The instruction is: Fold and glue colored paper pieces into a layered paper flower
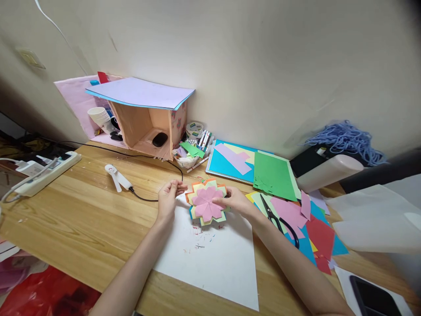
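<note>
A layered paper flower [208, 204], pink on top with pale yellow, orange, green and blue layers beneath, is over a white sheet [213, 267] marked with small coloured strokes. My right hand [234, 201] grips the flower's right side, thumb on the pink petals. Just left of the flower, my left hand [170, 197] is raised with its fingers bent and thumb close to them; whether anything small is between them cannot be made out. Black-handled scissors [274, 217] lie on paper scraps to the right.
A glue gun [118, 177] with a black cord lies left. Behind stand an open box [144, 127], a bowl of scraps [187, 162] and markers [204, 139]. Green paper [274, 173], blue yarn [348, 140] and a phone [375, 298] are at right; a power strip [49, 175] is far left.
</note>
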A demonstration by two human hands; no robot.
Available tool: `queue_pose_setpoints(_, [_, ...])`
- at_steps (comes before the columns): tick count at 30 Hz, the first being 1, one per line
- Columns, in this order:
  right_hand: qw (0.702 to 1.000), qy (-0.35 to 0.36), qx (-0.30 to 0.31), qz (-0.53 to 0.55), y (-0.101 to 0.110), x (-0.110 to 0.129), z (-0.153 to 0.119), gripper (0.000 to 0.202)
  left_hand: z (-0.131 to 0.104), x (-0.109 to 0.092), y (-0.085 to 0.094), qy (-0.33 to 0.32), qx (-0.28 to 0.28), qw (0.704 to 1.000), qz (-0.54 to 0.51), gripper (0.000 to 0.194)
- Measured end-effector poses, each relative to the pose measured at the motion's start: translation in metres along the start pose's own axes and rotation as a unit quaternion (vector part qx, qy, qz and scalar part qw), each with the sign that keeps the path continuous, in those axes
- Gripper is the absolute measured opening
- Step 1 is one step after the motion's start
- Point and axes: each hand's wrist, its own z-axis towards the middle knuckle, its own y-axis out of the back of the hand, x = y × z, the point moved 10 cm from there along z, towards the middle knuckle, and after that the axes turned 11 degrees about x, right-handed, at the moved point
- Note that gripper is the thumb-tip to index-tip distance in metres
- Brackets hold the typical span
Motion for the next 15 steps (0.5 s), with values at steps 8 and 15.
queue_pose_setpoints(8, [0.986, 0.068, -0.132, 0.07, 0.063, 0.026, -0.019, 0.042, 0.0, -0.001, 0.02, 0.0, -0.056, 0.998, -0.003, 0.055])
queue_pose_setpoints(15, [0.997, 0.037, -0.043, 0.06, 0.018, 0.025, -0.013, 0.039, -0.022, 0.028, -0.06, 0.13, 0.212, 0.962, 0.112, 0.041])
